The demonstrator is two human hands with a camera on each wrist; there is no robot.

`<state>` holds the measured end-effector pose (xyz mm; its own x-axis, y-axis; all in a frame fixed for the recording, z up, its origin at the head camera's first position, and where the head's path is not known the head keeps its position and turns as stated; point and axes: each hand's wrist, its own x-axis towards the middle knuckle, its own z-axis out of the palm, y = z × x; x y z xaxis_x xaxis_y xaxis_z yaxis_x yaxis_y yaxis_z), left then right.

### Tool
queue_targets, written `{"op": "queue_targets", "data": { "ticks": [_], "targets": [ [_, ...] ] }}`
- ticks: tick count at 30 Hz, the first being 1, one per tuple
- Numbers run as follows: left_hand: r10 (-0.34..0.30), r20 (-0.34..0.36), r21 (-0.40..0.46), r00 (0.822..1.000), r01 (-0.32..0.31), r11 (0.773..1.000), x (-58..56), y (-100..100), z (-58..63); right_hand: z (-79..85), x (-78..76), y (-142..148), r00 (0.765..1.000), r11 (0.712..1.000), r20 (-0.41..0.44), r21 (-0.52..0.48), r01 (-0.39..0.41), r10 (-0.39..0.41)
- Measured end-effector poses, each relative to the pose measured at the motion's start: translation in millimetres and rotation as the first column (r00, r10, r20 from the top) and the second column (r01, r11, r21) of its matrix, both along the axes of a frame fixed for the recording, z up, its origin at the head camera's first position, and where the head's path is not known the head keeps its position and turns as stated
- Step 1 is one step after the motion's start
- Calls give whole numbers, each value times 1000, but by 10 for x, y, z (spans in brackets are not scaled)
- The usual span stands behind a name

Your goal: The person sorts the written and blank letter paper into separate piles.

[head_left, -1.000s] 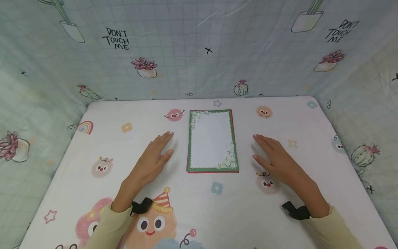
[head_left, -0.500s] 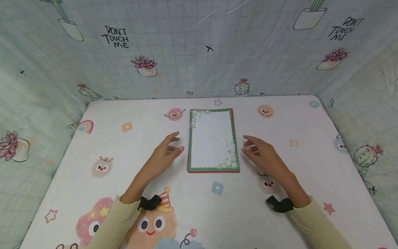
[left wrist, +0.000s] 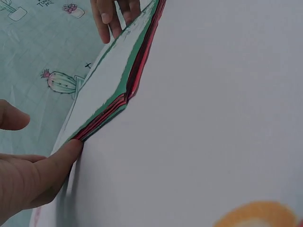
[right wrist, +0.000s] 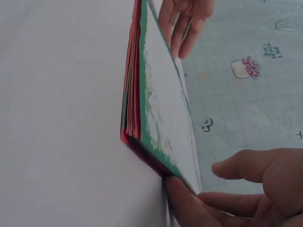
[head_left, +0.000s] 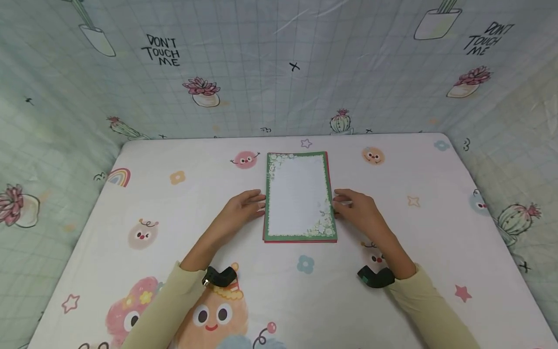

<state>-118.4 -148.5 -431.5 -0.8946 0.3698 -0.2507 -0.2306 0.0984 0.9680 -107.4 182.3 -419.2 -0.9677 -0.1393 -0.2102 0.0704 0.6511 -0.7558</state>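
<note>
A stack of rectangular sheets (head_left: pixel 297 198), its top one white with a green floral border, lies on the white table. Layered red and green edges of the stack (left wrist: pixel 139 61) show in the left wrist view. My left hand (head_left: pixel 237 215) touches the stack's left side with a fingertip, while another digit stays raised apart from it. At the opposite side my right hand (head_left: pixel 359 213) does likewise, with a fingertip against the right edge and a digit (right wrist: pixel 236 165) held off above. Some fingers are partly hidden at the edges.
The table cover (head_left: pixel 279 310) is printed with cartoon faces, stars and flowers. Behind it hangs a pale cactus-print curtain (head_left: pixel 261 63), which also covers both sides. A black camera mount sits on each wrist.
Both hands have moved inward from either side, their fingers bending somewhat, until they touch the stack's left and right edges. The stack has stayed in place.
</note>
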Motion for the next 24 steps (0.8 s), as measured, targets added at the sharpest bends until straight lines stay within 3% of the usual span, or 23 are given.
{"op": "queue_targets", "data": {
  "ticks": [9, 15, 24],
  "targets": [
    [11, 54, 14, 998, -12, 1000, -39, 59, -16, 26, -81, -71, 999, 1000, 54, 17, -8, 7],
    [-27, 59, 27, 998, 25, 999, -88, 59, -20, 36, -123, -77, 998, 999, 61, 48, -9, 7],
    [-23, -24, -76, 999, 21, 997, -36, 64, 33, 25, -91, -91, 999, 1000, 30, 0, 16, -16]
  ]
}}
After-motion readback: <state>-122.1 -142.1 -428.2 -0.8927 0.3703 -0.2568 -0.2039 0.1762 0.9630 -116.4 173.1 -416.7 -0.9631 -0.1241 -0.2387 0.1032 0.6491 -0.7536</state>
